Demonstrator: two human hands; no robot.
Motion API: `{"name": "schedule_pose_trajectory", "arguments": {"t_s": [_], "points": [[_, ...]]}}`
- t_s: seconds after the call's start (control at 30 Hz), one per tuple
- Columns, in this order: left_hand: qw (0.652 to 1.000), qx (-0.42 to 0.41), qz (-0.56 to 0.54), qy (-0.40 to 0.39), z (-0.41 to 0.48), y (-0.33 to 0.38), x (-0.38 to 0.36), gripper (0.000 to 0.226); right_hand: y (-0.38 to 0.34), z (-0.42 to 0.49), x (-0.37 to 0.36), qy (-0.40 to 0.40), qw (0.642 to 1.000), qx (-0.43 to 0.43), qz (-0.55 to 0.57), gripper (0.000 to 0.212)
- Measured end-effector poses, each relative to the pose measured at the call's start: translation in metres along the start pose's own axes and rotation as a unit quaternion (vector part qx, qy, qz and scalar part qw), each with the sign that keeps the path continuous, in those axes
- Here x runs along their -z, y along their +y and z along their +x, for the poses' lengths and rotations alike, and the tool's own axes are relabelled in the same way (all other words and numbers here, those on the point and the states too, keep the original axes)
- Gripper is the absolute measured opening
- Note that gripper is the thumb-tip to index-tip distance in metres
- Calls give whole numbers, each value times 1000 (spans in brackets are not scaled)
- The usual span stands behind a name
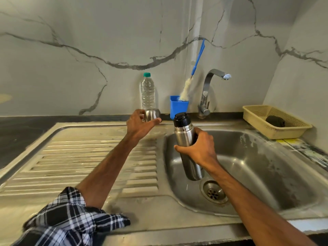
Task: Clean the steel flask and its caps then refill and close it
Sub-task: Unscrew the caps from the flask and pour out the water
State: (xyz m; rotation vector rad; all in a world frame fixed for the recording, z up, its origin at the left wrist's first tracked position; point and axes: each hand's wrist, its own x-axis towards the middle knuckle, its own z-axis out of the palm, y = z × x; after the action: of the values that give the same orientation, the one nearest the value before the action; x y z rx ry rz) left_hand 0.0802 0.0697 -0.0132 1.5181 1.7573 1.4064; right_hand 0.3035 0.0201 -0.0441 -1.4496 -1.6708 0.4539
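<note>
Stainless steel sink basin [266, 157] lay beneath a tall cylindrical steel flask [184, 137] with black stopper [181, 118], gripped round its middle by the right hand [200, 148]; left hand [140, 125] pinched the domed steel cup-cap [152, 114] above the drainboard [88, 157].

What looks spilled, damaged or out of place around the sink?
Nothing spilled or broken. The flask is tilted only because the right hand holds it over the basin; the left hand holds its steel cap. The drainboard looks stained.
</note>
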Motion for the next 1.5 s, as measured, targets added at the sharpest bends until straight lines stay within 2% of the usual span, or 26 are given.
{"name": "schedule_pose_trajectory", "arguments": {"t_s": [0.17, 0.43, 0.73, 1.17, 1.27, 1.33, 1.4, 1.43, 1.5], "points": [[992, 9, 125, -6, 10, -34, -2, 75, 0, 1, -2, -14, 1000, 2, -14, 67], [958, 7, 285, 4, 29, -60, 18, 66, -1, 1, -5, -23, 1000, 3, -15, 68], [950, 17, 313, -2, 46, -89, 62, 77, -1, 1, -5, -27, 1000, 5, -11, 71], [945, 28, 324, -19, 48, -89, 65, 75, 2, 2, -5, -40, 999, 6, -5, 73], [941, 18, 337, 8, 38, -73, 55, 84, 1, 2, -5, -39, 999, 5, 0, 72], [950, -54, 305, 49, 27, -54, 41, 90, 0, 1, -4, -32, 999, 3, 4, 68], [966, -135, 214, 59, 16, -25, 19, 79, 0, 1, -2, -19, 1000, -6, 20, 63], [977, -148, 150, 35, 11, -7, 8, 72, -1, 1, 0, -13, 999, -12, 34, 61], [988, -123, 7, -92, -1, 32, -12, 62, 0, 1, 3, -1, 998, -23, 59, 60]]}}
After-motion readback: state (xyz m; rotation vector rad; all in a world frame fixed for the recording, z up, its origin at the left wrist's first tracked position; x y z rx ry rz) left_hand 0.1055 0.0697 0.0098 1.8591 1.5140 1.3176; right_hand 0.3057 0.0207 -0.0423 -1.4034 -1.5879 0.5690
